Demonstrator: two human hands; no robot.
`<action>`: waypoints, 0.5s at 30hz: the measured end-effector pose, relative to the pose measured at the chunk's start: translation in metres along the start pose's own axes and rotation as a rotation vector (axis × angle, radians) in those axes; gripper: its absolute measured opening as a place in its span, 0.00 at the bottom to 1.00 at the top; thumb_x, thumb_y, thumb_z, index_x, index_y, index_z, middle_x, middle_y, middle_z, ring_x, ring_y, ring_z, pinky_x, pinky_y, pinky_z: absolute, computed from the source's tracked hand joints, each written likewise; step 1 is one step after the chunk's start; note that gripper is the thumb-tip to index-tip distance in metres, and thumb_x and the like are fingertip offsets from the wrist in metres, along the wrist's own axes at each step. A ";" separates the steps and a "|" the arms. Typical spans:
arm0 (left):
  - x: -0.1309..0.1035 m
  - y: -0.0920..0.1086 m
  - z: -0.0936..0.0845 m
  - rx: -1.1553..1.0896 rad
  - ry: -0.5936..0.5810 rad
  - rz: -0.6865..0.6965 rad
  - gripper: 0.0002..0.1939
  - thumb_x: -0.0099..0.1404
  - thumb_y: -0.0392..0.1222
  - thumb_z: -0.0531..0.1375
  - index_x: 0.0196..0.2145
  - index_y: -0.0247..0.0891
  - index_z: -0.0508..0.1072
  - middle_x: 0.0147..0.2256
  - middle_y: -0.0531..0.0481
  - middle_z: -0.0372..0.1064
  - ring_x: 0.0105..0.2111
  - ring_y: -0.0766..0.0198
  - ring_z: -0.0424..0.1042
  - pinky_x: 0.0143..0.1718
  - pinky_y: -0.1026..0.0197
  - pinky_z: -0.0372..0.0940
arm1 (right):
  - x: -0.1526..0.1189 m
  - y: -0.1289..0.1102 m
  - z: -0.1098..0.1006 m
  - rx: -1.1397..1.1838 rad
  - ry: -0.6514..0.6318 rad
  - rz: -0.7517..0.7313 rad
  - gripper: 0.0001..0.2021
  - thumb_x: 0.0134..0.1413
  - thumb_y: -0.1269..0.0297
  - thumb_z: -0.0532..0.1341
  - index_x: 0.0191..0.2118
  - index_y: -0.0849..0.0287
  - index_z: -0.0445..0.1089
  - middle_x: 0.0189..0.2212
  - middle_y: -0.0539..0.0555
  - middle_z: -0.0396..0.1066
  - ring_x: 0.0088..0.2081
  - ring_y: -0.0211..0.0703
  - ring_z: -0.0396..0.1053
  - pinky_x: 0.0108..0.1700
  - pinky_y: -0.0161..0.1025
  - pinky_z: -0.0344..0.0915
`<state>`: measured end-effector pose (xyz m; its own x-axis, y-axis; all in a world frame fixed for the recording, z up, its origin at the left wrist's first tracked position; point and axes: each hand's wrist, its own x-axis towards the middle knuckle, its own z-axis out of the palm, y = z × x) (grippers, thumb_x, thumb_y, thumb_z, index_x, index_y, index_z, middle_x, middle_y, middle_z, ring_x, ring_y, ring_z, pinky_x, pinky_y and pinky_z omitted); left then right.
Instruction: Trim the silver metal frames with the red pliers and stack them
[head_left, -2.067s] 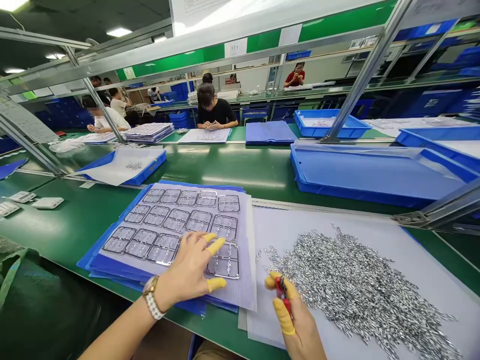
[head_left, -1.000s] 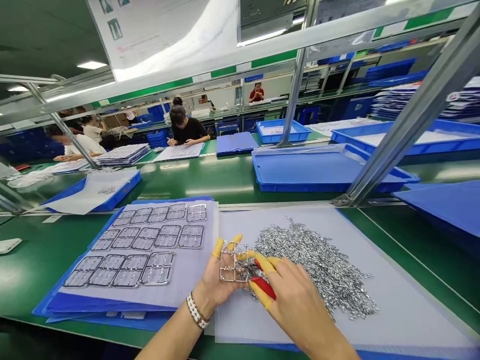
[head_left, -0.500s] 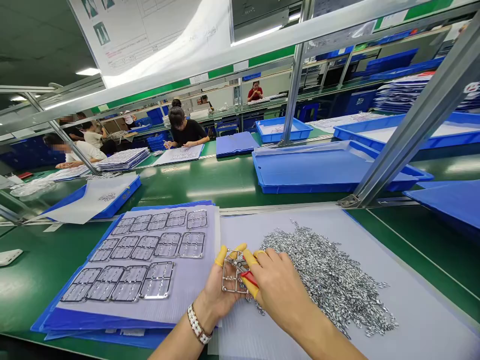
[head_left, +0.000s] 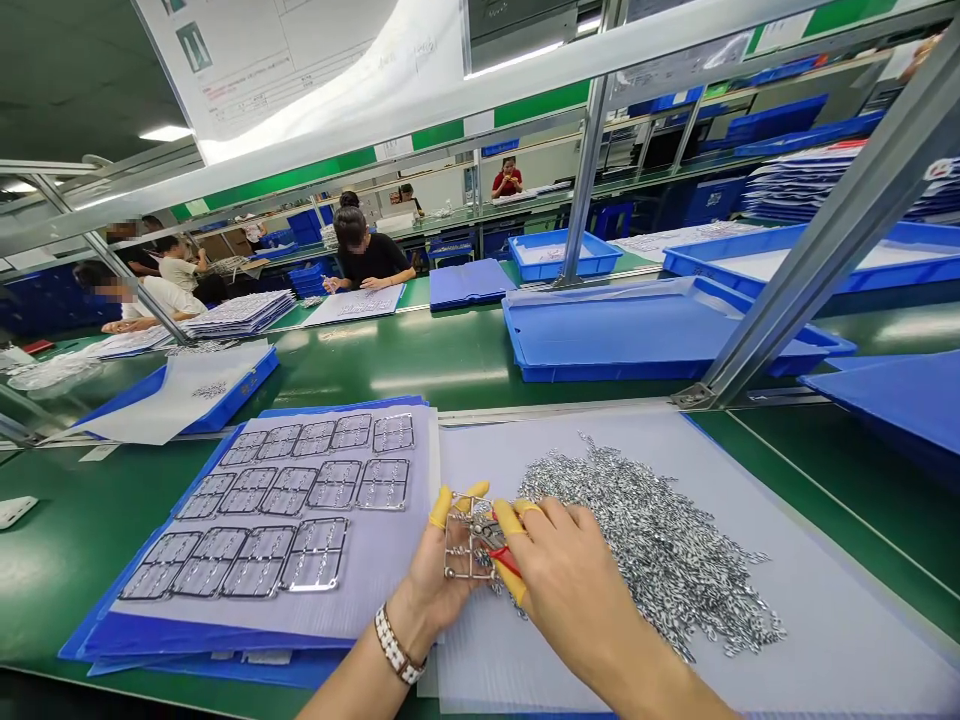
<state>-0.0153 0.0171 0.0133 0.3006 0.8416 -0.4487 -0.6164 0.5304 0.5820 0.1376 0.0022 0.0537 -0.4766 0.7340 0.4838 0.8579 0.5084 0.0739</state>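
Pinching with the left hand (head_left: 429, 590) at the edges of 1 frame (head_left: 469, 560), thumb and fingers spread round it; gripping 1 pair of pliers (head_left: 491, 537) with the right hand (head_left: 577, 575), fingers curled close on the red handles. Impossible to tell plier tips apart or together. Holding the frame up in front, above the right sheet (head_left: 480, 665), just beside the heap of pieces (head_left: 652, 530). To judge by the overlap, working at the frame with the pliers; calling next for a steady left hold and exact placing of the tips, without bending the thin bars. Counted: 14 more frames (head_left: 315, 555) on the left sheet (head_left: 386, 590), in rows of 5, 5 and 4; pieces too many to count.
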 end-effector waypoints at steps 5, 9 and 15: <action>-0.001 0.003 0.004 -0.104 -0.080 -0.027 0.33 0.62 0.61 0.53 0.58 0.39 0.63 0.36 0.45 0.72 0.29 0.62 0.70 0.29 0.62 0.62 | -0.012 -0.008 0.004 0.047 0.010 -0.003 0.21 0.46 0.64 0.66 0.48 0.60 0.68 0.35 0.57 0.72 0.36 0.50 0.63 0.36 0.46 0.54; -0.002 0.002 0.006 -0.088 -0.096 -0.016 0.33 0.63 0.61 0.52 0.59 0.39 0.62 0.35 0.44 0.72 0.29 0.63 0.70 0.27 0.64 0.60 | -0.014 -0.013 0.009 0.045 -0.009 -0.009 0.22 0.45 0.64 0.67 0.48 0.60 0.68 0.34 0.57 0.72 0.35 0.49 0.63 0.35 0.46 0.53; -0.004 0.002 0.009 -0.045 -0.062 0.017 0.34 0.63 0.62 0.51 0.59 0.38 0.62 0.38 0.42 0.73 0.30 0.62 0.70 0.28 0.63 0.61 | -0.012 -0.013 0.006 0.046 -0.002 -0.023 0.16 0.46 0.63 0.66 0.43 0.59 0.69 0.31 0.55 0.71 0.34 0.47 0.63 0.34 0.45 0.52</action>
<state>-0.0115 0.0156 0.0221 0.3337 0.8557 -0.3955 -0.6534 0.5124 0.5572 0.1307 -0.0107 0.0413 -0.4964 0.7229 0.4806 0.8372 0.5451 0.0449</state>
